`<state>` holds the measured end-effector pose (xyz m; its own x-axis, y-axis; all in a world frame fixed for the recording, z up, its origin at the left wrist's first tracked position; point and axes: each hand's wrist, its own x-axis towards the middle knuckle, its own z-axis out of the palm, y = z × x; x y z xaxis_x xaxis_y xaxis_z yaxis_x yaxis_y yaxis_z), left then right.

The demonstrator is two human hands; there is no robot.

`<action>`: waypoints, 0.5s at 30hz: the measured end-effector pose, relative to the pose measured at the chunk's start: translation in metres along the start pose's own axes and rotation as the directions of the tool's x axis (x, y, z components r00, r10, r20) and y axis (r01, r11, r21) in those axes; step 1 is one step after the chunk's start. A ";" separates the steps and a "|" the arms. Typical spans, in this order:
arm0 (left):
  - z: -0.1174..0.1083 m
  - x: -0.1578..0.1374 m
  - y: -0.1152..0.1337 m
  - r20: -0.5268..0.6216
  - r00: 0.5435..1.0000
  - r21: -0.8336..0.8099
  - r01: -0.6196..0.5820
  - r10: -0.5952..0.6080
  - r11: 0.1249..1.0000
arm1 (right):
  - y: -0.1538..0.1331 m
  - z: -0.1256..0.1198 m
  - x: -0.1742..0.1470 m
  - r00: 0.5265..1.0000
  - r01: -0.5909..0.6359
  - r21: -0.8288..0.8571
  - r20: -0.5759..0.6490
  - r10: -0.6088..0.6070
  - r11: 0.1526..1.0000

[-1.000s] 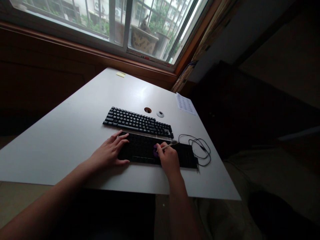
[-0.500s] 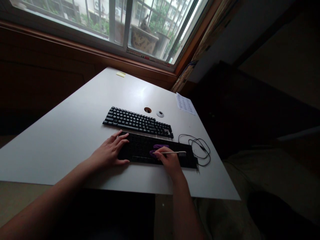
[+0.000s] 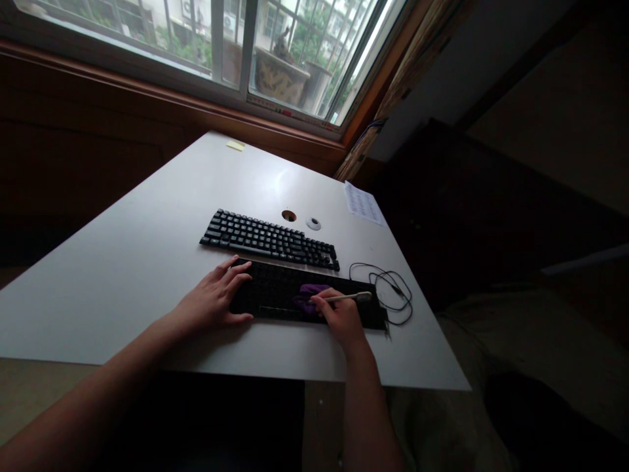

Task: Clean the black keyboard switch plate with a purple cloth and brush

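Note:
A black keyboard base (image 3: 272,286) lies along the near part of the table, its surface dark and its details hard to make out. My left hand (image 3: 219,296) rests with spread fingers over its left end, thumb at the near edge and fingertips towards the far edge. Between the fingers of my right hand (image 3: 343,318) is a thin pale toothbrush (image 3: 339,298), its head end pointing right. A crumpled purple cloth (image 3: 310,293) lies on the base beside my right fingertips; whether they also touch it I cannot tell.
Just beyond lies a black keyboard (image 3: 268,239) with keycaps. A cable hole (image 3: 289,216) and its round grey cover (image 3: 313,223) are behind it. Right of the base is a coiled black cable (image 3: 400,292). Papers (image 3: 363,203) and a yellow note (image 3: 235,145) lie farther back on the white table (image 3: 122,275).
My right hand has shifted slightly right with the toothbrush, whose head end now tilts up a little. The purple cloth has bunched up slightly. My left hand stays put.

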<state>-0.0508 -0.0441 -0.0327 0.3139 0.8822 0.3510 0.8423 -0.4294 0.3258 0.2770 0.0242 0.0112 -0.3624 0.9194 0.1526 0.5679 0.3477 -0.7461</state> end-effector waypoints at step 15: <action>-0.005 0.001 0.005 0.018 1.000 0.024 0.016 -0.016 1.000 | 0.024 -0.035 -0.011 0.987 -0.128 -0.050 -0.106 0.122 0.991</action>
<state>-0.0485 -0.0457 -0.0266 0.3083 0.8924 0.3295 0.8574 -0.4107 0.3102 0.3202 0.0292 0.0140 -0.2097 0.9693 0.1284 0.6459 0.2359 -0.7260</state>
